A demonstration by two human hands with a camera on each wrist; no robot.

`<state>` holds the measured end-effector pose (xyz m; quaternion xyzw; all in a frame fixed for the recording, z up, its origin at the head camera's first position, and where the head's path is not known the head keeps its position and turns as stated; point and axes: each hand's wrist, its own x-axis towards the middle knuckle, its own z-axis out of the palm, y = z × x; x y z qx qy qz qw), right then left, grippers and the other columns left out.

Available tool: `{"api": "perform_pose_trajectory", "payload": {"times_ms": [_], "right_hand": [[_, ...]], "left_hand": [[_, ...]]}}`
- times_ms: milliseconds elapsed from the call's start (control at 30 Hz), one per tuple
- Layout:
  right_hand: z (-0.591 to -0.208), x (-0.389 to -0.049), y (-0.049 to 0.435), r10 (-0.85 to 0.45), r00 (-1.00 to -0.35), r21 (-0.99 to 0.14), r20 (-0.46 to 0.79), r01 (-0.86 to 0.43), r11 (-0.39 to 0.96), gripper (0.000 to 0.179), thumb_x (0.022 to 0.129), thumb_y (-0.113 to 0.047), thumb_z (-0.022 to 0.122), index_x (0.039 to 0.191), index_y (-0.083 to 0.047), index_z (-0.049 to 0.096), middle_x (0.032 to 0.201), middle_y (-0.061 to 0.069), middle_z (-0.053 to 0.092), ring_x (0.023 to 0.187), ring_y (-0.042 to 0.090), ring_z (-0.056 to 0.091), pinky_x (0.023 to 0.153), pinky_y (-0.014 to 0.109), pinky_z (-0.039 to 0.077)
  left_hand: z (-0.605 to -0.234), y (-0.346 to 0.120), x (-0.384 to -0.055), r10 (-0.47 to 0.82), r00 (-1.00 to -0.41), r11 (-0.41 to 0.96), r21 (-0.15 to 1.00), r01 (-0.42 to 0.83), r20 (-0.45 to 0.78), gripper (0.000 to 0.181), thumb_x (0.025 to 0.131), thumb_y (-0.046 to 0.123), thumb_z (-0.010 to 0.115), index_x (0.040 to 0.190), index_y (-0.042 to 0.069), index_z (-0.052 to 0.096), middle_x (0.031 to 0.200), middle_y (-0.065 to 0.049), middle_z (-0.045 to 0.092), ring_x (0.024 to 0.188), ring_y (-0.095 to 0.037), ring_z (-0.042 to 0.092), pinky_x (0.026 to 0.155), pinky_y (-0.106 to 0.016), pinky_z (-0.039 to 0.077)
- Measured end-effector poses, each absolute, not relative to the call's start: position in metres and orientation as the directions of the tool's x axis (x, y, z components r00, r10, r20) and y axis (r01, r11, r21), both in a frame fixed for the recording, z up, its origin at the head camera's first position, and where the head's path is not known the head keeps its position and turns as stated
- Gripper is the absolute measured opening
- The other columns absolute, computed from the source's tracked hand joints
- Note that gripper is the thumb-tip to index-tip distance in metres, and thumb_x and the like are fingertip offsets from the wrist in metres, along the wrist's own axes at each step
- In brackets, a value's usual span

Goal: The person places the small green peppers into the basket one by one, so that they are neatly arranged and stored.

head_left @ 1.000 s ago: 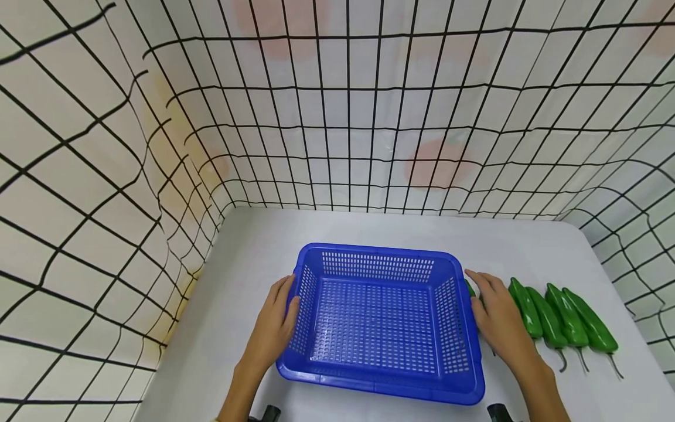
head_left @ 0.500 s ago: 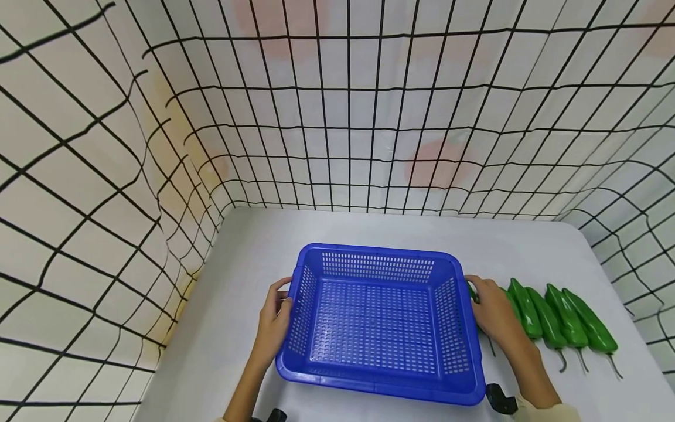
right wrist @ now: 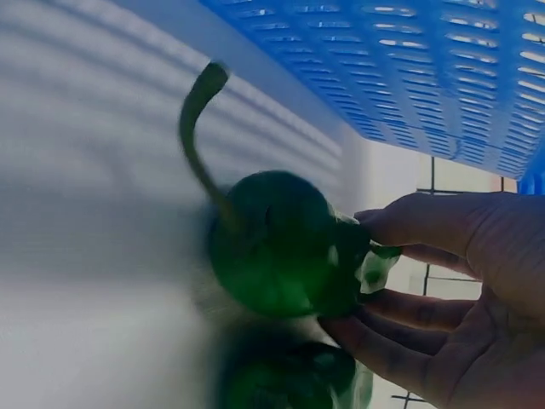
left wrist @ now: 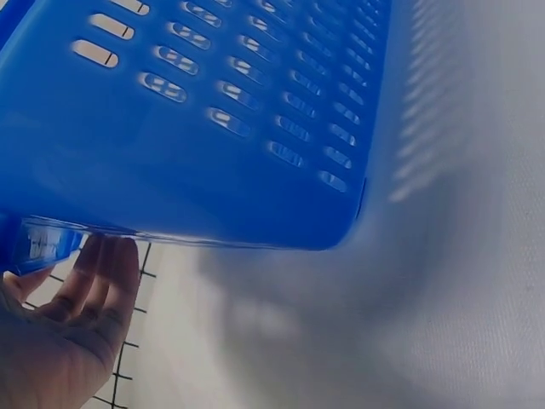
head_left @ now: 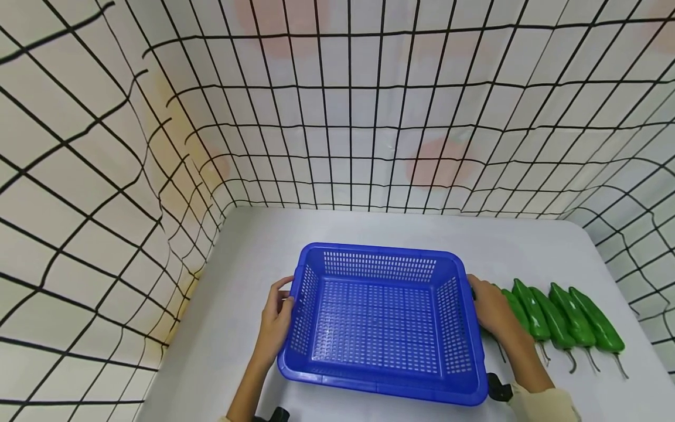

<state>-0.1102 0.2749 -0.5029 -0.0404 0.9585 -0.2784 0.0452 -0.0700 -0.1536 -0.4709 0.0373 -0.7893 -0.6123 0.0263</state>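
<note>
A blue plastic basket (head_left: 377, 325) with slotted walls stands in the middle of the table, and I see nothing inside it. At its left rim, my left hand (head_left: 276, 319) holds on with bent fingers; the left wrist view shows the fingertips (left wrist: 119, 256) against the rim's underside. My right hand (head_left: 493, 308) is close outside the right wall. In the right wrist view its thumb and fingers pinch a green pepper (right wrist: 272, 247) with a curved stem; from the head this pepper is mostly hidden. A second green pepper (right wrist: 289, 379) lies beside it.
Several green peppers (head_left: 551, 319) lie in a row right of my right hand, stems toward me. Black wire mesh (head_left: 369, 126) encloses the white table (head_left: 258, 234) at the back and both sides.
My left fingers have bent at the basket's left rim. My right hand has shifted from straight fingers along the right rim to pinching a pepper. The basket stays in place.
</note>
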Motion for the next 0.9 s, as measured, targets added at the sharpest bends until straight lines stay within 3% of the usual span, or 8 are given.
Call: {"api": "perform_pose_trajectory", "payload": {"times_ms": [200,500,600,733,900], "right_hand": [[-0.503,-0.108,0.278,-0.103,-0.993,-0.548,-0.052,-0.057,0.835,0.039,0.094,-0.003,0.053,0.131,0.01,0.052,0.105,0.031,0.063,0.098,0.05,0.06,0.076,0.063,0.047],[-0.483,-0.108,0.286,-0.056,-0.997,-0.527,-0.045,-0.024,0.849,0.057,0.088,-0.007,0.065,0.139,0.009,0.046,0.125,0.041,0.053,0.11,0.058,0.052,0.079,0.067,0.045],[-0.47,-0.106,0.29,-0.049,-0.999,-0.523,-0.021,-0.031,0.852,0.058,0.088,-0.007,0.065,0.141,0.009,0.044,0.12,0.041,0.054,0.098,0.051,0.058,0.069,0.056,0.049],[-0.451,-0.105,0.291,-0.035,-0.999,-0.531,0.007,-0.033,0.847,0.06,0.088,-0.007,0.063,0.142,0.008,0.043,0.113,0.039,0.056,0.079,0.037,0.058,0.053,0.04,0.046],[-0.431,-0.105,0.284,-0.026,-0.998,-0.538,0.048,-0.048,0.841,0.06,0.087,-0.006,0.061,0.143,0.007,0.044,0.11,0.037,0.057,0.068,0.028,0.054,0.046,0.034,0.042]], "left_hand": [[-0.472,-0.153,-0.07,-0.08,-0.997,0.254,0.967,-0.019,0.002,0.043,0.101,0.0,0.041,0.143,0.007,0.046,0.105,-0.022,0.061,0.083,-0.035,0.062,0.066,-0.031,0.053],[-0.487,-0.156,-0.074,-0.098,-0.995,0.284,0.959,-0.019,0.01,0.043,0.102,0.002,0.041,0.144,0.012,0.046,0.105,-0.019,0.062,0.08,-0.03,0.062,0.065,-0.03,0.052],[-0.474,-0.153,-0.07,-0.09,-0.996,0.293,0.956,-0.013,0.014,0.043,0.102,0.001,0.041,0.143,0.008,0.045,0.105,-0.021,0.061,0.081,-0.033,0.062,0.065,-0.03,0.053],[-0.465,-0.151,-0.068,-0.087,-0.996,0.3,0.954,-0.018,0.009,0.043,0.101,-0.001,0.04,0.144,0.006,0.045,0.104,-0.023,0.061,0.083,-0.036,0.062,0.065,-0.03,0.053],[-0.482,-0.154,-0.072,-0.089,-0.996,0.29,0.957,-0.018,0.009,0.043,0.102,0.001,0.04,0.144,0.009,0.044,0.105,-0.023,0.061,0.083,-0.035,0.062,0.065,-0.031,0.053]]}}
